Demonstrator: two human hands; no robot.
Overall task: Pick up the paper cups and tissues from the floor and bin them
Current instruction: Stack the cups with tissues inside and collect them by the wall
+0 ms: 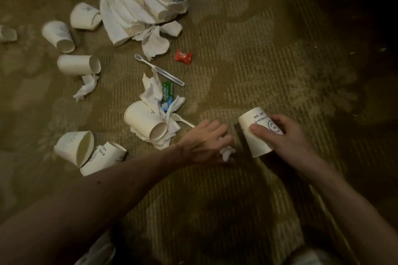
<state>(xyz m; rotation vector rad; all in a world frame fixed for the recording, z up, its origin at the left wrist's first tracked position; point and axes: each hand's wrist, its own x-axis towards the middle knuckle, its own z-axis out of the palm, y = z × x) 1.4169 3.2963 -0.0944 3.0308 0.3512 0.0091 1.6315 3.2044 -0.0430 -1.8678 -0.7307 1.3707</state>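
Head view, down onto the carpeted floor [247, 60]. Right hand [290, 137]: clamped round a printed paper cup [254, 137], thumb across its wall, cup lifted and tilted, long axis from far-left to near-right. Left hand [202, 142]: palm down, arm stretched forward, fingers and thumb pinching a small crumpled tissue [227, 153], just left of the held cup. Hands close together, not touching. Next likely item: fallen cup [144, 121] on its side atop a tissue wad [170, 131], near and far-left of the left hand, axis slanting toward that hand; left hand clearly nearer. Further cups [78, 64] well left of the forearm. Toothbrush [159, 70] beyond. Bin not in view.
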